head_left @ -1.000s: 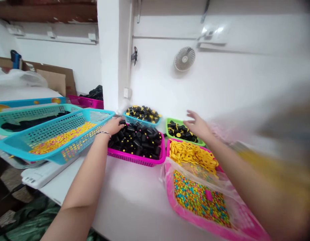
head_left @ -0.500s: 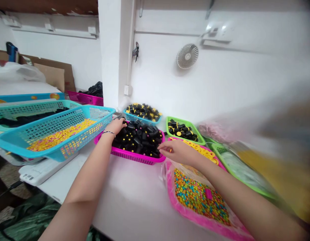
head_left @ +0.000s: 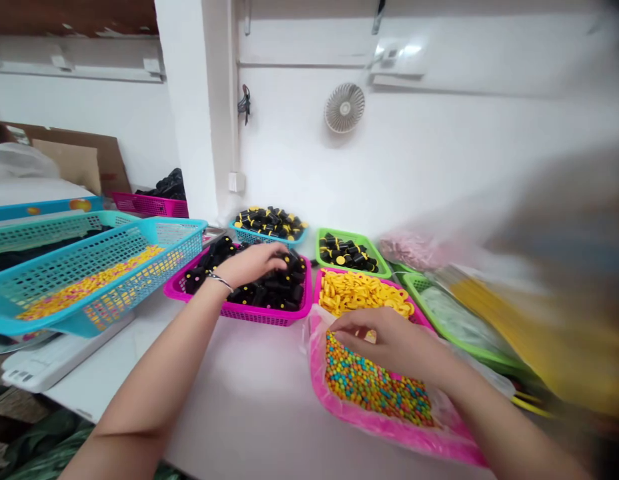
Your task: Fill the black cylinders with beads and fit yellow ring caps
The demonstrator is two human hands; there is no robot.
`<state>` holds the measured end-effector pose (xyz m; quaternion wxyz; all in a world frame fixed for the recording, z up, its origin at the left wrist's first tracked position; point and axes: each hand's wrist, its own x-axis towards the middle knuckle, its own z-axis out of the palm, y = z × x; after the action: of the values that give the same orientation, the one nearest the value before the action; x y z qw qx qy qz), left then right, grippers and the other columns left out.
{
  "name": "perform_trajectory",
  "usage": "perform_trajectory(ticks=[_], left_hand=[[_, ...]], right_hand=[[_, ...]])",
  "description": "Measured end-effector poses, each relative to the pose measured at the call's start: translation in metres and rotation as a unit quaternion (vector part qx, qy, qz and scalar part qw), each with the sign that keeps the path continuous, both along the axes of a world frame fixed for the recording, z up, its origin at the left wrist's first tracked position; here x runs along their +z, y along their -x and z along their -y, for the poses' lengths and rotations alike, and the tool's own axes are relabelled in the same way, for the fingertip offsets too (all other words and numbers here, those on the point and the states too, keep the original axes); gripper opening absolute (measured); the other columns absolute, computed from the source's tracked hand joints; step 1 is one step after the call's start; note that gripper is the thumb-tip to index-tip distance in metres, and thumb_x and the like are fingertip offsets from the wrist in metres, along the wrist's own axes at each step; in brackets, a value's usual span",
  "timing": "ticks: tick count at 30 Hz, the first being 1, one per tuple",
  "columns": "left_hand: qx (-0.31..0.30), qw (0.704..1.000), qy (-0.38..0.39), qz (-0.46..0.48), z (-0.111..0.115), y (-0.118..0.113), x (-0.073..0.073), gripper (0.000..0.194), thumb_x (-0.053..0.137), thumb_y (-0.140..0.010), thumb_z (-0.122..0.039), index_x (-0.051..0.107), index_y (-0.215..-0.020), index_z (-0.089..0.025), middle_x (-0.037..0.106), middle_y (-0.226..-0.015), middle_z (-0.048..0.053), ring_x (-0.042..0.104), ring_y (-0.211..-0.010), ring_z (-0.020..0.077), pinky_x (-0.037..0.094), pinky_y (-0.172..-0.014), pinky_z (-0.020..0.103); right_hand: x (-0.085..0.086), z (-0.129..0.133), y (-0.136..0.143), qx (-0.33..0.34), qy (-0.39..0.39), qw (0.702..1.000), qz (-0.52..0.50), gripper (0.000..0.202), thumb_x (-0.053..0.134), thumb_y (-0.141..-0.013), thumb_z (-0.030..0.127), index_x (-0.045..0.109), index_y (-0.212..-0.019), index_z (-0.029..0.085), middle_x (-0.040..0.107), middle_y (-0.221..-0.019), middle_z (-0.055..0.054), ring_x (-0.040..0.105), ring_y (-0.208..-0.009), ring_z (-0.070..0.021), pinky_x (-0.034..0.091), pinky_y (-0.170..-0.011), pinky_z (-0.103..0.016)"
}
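Right hand has moved, loosely curled, over coloured balls.

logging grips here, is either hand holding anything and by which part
It cannot be told: the left hand is over the black pieces, the right hand over the colorful beads, with no hold clearly visible.

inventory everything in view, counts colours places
small cylinders: many, black, magenta plastic basket, centre
capped cylinders: many, black and yellow, small blue basket and green basket, back
flat pieces: many, yellow, pink basket, right
round beads: many, multicoloured, lined pink tray, right
loose bits: many, yellow and pink, long blue basket, left
mesh basket: 1, teal, far left
oblong basket: 1, green, far right
cardboard: uncounted, brown, back left
round fan: 1, whitish, wall
tabletop: 1, white, under baskets
left hand: 1, bare, over magenta basket
right hand: 1, bare, over pink tray
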<state>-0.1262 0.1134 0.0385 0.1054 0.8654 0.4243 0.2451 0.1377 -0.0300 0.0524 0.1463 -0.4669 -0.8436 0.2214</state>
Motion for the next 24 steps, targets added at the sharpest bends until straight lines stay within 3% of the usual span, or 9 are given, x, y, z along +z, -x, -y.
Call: perform_trajectory(ticks=[3, 6, 10, 11, 13, 15, 17, 19, 24], left_hand=[[-0.049, 0.997, 0.057, -0.011, 0.003, -0.023, -0.014, 0.034, 0.056, -0.082, -0.040, 0.062, -0.109, -0.020, 0.069, -0.105, 0.008, 0.062, -0.098, 0.0254, 0.043, -0.088, 0.034], [-0.082, 0.991, 0.101, 0.006, 0.010, -0.038, -0.018, 0.036, 0.056, -0.082, -0.043, 0.062, -0.108, -0.019, 0.070, -0.094, 0.007, 0.064, -0.087, 0.0234, 0.045, -0.080, 0.032], [-0.114, 0.977, 0.147, 0.102, 0.045, -0.060, -0.012, 0.048, 0.029, -0.092, -0.053, 0.049, -0.123, -0.022, 0.065, -0.084, 0.003, 0.060, -0.061, 0.0136, 0.047, -0.059, 0.025], [-0.132, 0.942, 0.223, 0.212, 0.056, -0.067, -0.011, 0.051, 0.028, -0.091, -0.056, 0.047, -0.123, -0.021, 0.062, -0.078, 0.003, 0.055, -0.054, 0.0119, 0.044, -0.051, 0.023], [-0.179, 0.843, 0.360, 0.357, 0.079, -0.080, -0.010, 0.053, 0.036, -0.088, -0.060, 0.045, -0.121, -0.020, 0.055, -0.067, 0.000, 0.048, -0.047, 0.0094, 0.038, -0.041, 0.019], [-0.191, 0.771, 0.416, 0.443, 0.097, -0.091, -0.011, 0.049, 0.041, -0.087, -0.059, 0.047, -0.113, -0.018, 0.050, -0.062, -0.002, 0.044, -0.044, 0.0071, 0.035, -0.039, 0.016], [-0.172, 0.741, 0.409, 0.504, 0.109, -0.099, -0.012, 0.044, 0.043, -0.087, -0.057, 0.048, -0.106, -0.017, 0.050, -0.062, -0.002, 0.042, -0.043, 0.0056, 0.035, -0.039, 0.015], [-0.151, 0.730, 0.385, 0.544, 0.116, -0.104, -0.014, 0.040, 0.045, -0.087, -0.054, 0.047, -0.105, -0.019, 0.052, -0.064, -0.002, 0.043, -0.043, 0.0056, 0.035, -0.039, 0.015], [-0.153, 0.686, 0.385, 0.598, 0.122, -0.112, -0.019, 0.035, 0.045, -0.088, -0.053, 0.048, -0.096, -0.019, 0.051, -0.066, -0.002, 0.046, -0.049, 0.0066, 0.037, -0.043, 0.016]], right_hand=[[-0.004, 0.010, -0.009, -0.003, -0.008, 1.000, -0.020, 0.023, 0.049, -0.089, 0.035, 0.070, -0.092, 0.027, 0.071, -0.088, 0.000, 0.063, -0.075, -0.0151, 0.046, -0.067, -0.027], [-0.010, 0.012, -0.015, -0.019, -0.012, 0.999, -0.044, 0.023, 0.051, -0.088, 0.036, 0.071, -0.090, 0.026, 0.071, -0.086, -0.001, 0.063, -0.075, -0.0162, 0.047, -0.067, -0.028], [-0.022, 0.012, -0.014, -0.130, -0.018, 0.978, -0.165, 0.035, 0.052, -0.087, 0.044, 0.057, -0.118, 0.029, 0.065, -0.107, -0.005, 0.063, -0.088, -0.0184, 0.051, -0.074, -0.034], [-0.024, 0.014, -0.011, -0.154, -0.010, 0.966, -0.207, 0.045, 0.052, -0.086, 0.046, 0.047, -0.128, 0.030, 0.061, -0.115, -0.006, 0.062, -0.093, -0.0187, 0.052, -0.077, -0.036], [-0.029, 0.021, -0.005, -0.159, 0.037, 0.945, -0.284, 0.061, 0.051, -0.087, 0.048, 0.026, -0.140, 0.033, 0.050, -0.130, -0.009, 0.059, -0.102, -0.0189, 0.051, -0.082, -0.038], [-0.034, 0.031, 0.002, -0.120, 0.110, 0.927, -0.337, 0.068, 0.050, -0.088, 0.048, 0.013, -0.143, 0.035, 0.041, -0.137, -0.011, 0.056, -0.108, -0.0186, 0.051, -0.084, -0.038], [-0.040, 0.040, 0.011, -0.071, 0.183, 0.903, -0.383, 0.076, 0.054, -0.086, 0.046, 0.005, -0.143, 0.036, 0.040, -0.137, -0.012, 0.058, -0.103, -0.0178, 0.052, -0.080, -0.037], [-0.047, 0.043, 0.021, -0.046, 0.219, 0.873, -0.433, 0.079, 0.059, -0.084, 0.043, 0.005, -0.140, 0.036, 0.044, -0.132, -0.012, 0.060, -0.089, -0.0145, 0.052, -0.075, -0.035], [-0.057, 0.034, 0.032, -0.083, 0.153, 0.830, -0.530, 0.050, 0.064, -0.082, 0.038, 0.034, -0.122, 0.032, 0.054, -0.115, -0.004, 0.059, -0.092, -0.0138, 0.050, -0.079, -0.032]])
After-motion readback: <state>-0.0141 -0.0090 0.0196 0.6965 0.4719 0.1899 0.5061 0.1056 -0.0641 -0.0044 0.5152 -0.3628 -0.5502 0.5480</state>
